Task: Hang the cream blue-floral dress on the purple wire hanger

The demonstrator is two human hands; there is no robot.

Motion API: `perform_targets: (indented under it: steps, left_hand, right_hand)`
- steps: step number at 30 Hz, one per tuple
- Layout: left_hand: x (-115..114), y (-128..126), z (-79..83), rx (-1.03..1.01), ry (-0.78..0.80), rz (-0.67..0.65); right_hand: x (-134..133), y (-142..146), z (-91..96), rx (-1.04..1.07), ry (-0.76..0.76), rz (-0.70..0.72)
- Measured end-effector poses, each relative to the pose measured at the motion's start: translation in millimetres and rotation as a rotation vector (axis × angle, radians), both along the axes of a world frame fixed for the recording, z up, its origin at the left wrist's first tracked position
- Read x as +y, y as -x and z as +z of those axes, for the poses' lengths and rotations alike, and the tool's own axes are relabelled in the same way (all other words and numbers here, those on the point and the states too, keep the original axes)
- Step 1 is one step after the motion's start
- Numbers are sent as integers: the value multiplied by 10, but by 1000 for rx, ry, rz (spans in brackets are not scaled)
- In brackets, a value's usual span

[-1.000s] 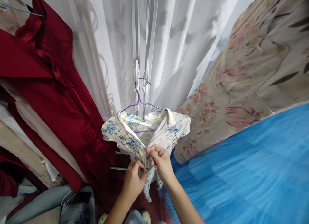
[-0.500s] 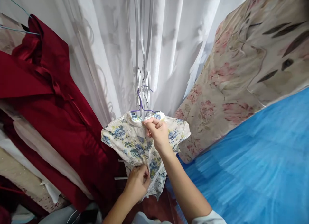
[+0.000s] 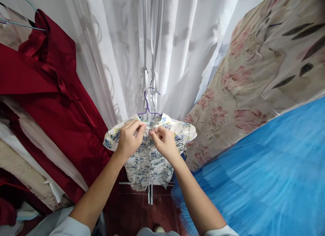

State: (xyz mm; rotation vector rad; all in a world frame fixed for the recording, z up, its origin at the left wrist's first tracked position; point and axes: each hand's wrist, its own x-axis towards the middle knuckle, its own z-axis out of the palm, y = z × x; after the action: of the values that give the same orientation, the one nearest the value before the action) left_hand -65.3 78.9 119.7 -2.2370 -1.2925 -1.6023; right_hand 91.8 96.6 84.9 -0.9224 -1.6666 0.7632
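Note:
A small short-sleeved shirt (image 3: pixel 142 165), white with blue and yellow flowers, hangs in front of me on a purple hanger (image 3: pixel 147 107). My left hand (image 3: pixel 130 137) pinches the shirt's front edge just below the collar. Close beside it on the other side of the front opening, my right hand (image 3: pixel 164 141) pinches the opposite edge. The fingertips of both hands nearly meet at the neckline. Fingers cover whatever fastening may be there. Lower down, the shirt's two front halves hang side by side, and the print is smeared by motion.
A white metal stand (image 3: pixel 154 80) carries the hanger before a white curtain (image 3: pixel 116 53). Dark red garments (image 3: pixel 58 127) hang at left. On the right are a floral cloth (image 3: pixel 238 80) and a blue tulle skirt (image 3: pixel 266 168). Below lies a dark red tiled floor (image 3: pixel 132 209).
My left hand has risen from the lower front of the shirt to the neckline beside my right hand. The shirt's lower part now hangs straighter, showing the stand's base.

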Motion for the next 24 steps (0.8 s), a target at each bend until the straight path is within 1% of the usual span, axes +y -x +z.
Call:
perform_targets:
  steps: [1,3,4,6,8,9,10,11,13,15,17,18,20,21,22,24]
  left_hand:
    - [15,43,5,-58,-27,48]
    - [79,217,0,-246,-69,133]
    - [127,339,-11,-380,-79,166]
    - [229,607,-72,-755,-67,208]
    - [289,814,-204,-1154,-5,228]
    - [289,865,-299,-1301,42,223]
    - [268,872,-411,-1399,93,211]
    - [228,835,-535,-1449,146,195]
    - [118,655,-798,-1499,250,153]
    - [7,390,-1044,-1547,344,96]
    - [-81,103,-1231,-1578,424,34]
    - [-122,-41,-1294,-1587,464,-9]
    - [-216,-324,-1351,-1538,549,-143]
    - [-278,-461,-1348,-1453,594,-224]
    - [-350,-592,-1327,-1319,641,-305]
    - [-511,-815,-1245,-963,722,-441]
  right_hand:
    - [3,-16,-69,-41,6,-2]
    - [-37,-61,-208,-87,48,37]
    - [-82,-87,-270,-98,77,71]
    - [-216,-139,-373,-124,126,141]
    - [-384,-177,-450,-177,143,216]
    - [-469,-189,-485,-211,143,254]
    - [-548,-197,-524,-240,144,287]
    - [-616,-203,-571,-263,149,318]
    - [-711,-221,-702,-282,184,360]
    - [-751,-259,-887,-275,242,365]
    - [-759,-327,-1100,-279,311,333]
    - [-761,-373,-1200,-284,341,298]
    - [-775,-482,-1355,-273,367,228]
    - [-789,-538,-1400,-251,360,214]
    - [-806,-591,-1421,-217,353,225]
    - [-848,-673,-1406,-132,377,317]
